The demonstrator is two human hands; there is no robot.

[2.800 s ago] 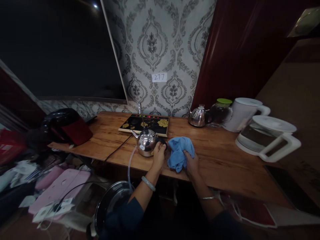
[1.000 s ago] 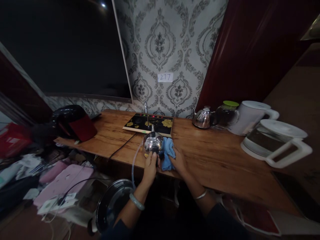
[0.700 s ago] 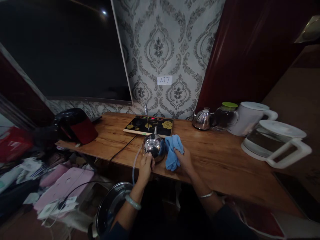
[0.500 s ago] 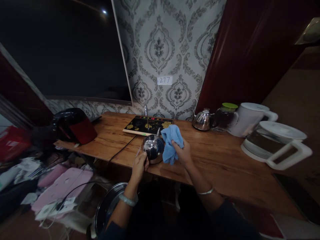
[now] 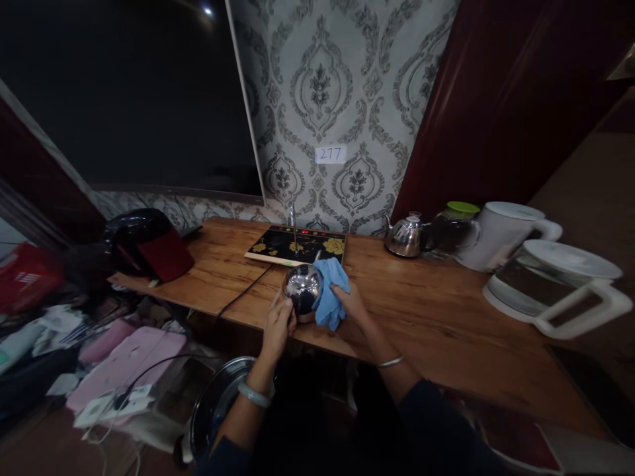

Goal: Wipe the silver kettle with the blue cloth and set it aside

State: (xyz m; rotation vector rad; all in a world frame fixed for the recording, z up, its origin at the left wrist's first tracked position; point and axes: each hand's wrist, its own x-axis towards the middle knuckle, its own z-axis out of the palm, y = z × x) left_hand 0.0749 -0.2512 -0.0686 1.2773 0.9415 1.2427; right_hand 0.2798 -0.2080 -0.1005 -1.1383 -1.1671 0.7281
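Kettle (image 5: 303, 293) upright, spout away (toward wall); left hand (image 5: 278, 322) grips it, right hand (image 5: 350, 303) presses cloth (image 5: 328, 291).

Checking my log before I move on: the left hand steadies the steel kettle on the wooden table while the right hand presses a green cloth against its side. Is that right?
Not quite: the cloth is blue, not green. The head view shows the left hand steadying the steel kettle on the wooden table while the right hand presses that cloth against its side.
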